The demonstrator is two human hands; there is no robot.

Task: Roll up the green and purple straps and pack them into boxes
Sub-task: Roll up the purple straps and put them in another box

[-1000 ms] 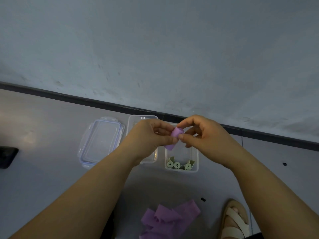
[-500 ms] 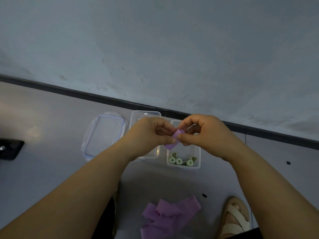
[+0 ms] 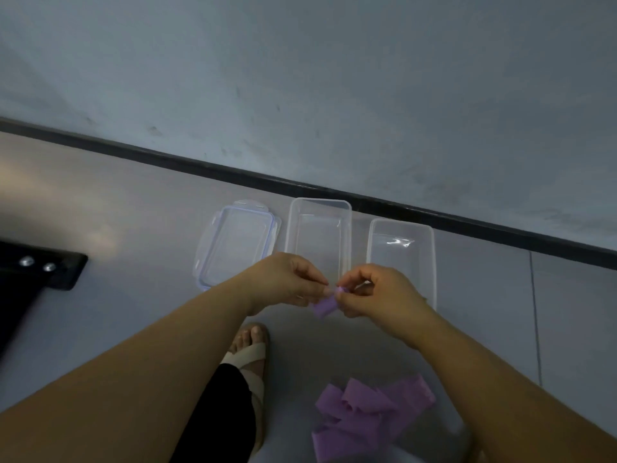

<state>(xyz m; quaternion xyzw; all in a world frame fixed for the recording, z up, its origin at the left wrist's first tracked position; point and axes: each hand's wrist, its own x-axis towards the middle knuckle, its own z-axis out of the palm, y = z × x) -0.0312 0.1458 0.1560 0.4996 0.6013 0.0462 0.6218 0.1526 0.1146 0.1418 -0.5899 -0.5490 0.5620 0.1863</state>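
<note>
My left hand (image 3: 289, 281) and my right hand (image 3: 377, 295) pinch a small rolled purple strap (image 3: 324, 305) between their fingertips, just in front of two clear plastic boxes. The left box (image 3: 319, 208) looks bare inside. The right box (image 3: 402, 228) stands beside it, and my right hand hides its near end, so any green rolls in it are out of sight. A loose pile of purple straps (image 3: 370, 416) lies on the floor near my right forearm.
A clear lid with bluish clips (image 3: 233, 248) lies left of the boxes. A dark baseboard (image 3: 200, 165) runs along the wall behind them. A black object (image 3: 36, 272) sits at the far left. My sandalled foot (image 3: 250, 349) rests below my hands.
The view has tilted down and both hands have dropped toward the near ends of the boxes with the purple roll. The green rolls seen earlier in the right box are now hidden.
</note>
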